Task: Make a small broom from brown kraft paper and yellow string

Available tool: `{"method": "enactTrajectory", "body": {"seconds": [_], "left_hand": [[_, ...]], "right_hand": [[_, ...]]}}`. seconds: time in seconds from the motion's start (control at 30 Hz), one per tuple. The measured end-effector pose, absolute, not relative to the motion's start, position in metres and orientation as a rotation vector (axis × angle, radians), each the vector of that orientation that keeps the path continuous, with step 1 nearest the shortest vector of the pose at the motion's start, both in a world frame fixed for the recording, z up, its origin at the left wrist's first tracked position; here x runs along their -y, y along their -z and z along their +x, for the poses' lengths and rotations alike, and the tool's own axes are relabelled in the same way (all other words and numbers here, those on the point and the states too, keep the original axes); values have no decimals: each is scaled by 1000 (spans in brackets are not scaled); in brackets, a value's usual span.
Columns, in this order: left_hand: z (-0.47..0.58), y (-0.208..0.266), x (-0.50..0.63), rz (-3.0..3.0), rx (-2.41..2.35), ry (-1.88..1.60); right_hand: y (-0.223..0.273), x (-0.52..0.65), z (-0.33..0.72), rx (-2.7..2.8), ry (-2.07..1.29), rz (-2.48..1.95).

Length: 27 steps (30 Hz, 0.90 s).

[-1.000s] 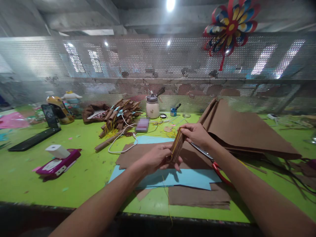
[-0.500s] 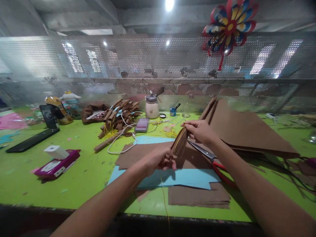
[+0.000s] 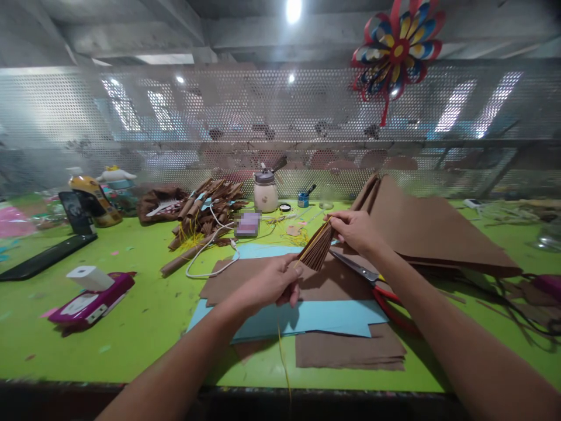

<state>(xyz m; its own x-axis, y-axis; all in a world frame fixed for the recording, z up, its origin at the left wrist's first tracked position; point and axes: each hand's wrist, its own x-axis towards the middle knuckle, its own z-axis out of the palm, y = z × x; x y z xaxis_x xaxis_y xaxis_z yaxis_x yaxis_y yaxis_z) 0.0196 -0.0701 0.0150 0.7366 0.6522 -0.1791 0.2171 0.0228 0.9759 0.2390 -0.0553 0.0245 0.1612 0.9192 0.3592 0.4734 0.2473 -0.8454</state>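
A pleated brown paper fan (image 3: 318, 248) is held tilted above the table, its folds spread towards the lower end. My right hand (image 3: 356, 231) is closed in a pinch on its narrow upper end. A yellow thread (image 3: 284, 356) runs along the fan's left edge to my left hand (image 3: 277, 283) and hangs down below it. My left hand's fingers are closed on the thread at the fan's lower left corner; whether they also grip the paper is hard to tell. Red-handled scissors (image 3: 357, 266) lie open just under my right wrist.
Brown sheets (image 3: 245, 286), blue paper strips (image 3: 307, 318) and a brown stack (image 3: 350, 351) lie beneath my hands. Large folded brown paper (image 3: 438, 228) stands at right. Rolled brown pieces (image 3: 205, 207), a white cable (image 3: 190, 266), a jar (image 3: 265, 190) and a purple power strip (image 3: 92, 301) lie around.
My left hand has turned and drawn the yellow thread tight along the fan's edge. The fan has tilted further left and its folds have spread. The view has shifted slightly.
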Motion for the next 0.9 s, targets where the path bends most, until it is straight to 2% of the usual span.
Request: {"method": "enactTrajectory", "body": {"seconds": [0.37,0.67,0.9], "left_hand": [[11,-6,51,1416,-593,-239],[12,-11,43,1319,-566,-685],[22,-3,56,1137,-535,-423]], "right_hand": [[-26,57,237,1312,-588,-1343],[-23,63,223,1570,-623,-1350],[-21,73,201,1743,-594,-1266]]}}
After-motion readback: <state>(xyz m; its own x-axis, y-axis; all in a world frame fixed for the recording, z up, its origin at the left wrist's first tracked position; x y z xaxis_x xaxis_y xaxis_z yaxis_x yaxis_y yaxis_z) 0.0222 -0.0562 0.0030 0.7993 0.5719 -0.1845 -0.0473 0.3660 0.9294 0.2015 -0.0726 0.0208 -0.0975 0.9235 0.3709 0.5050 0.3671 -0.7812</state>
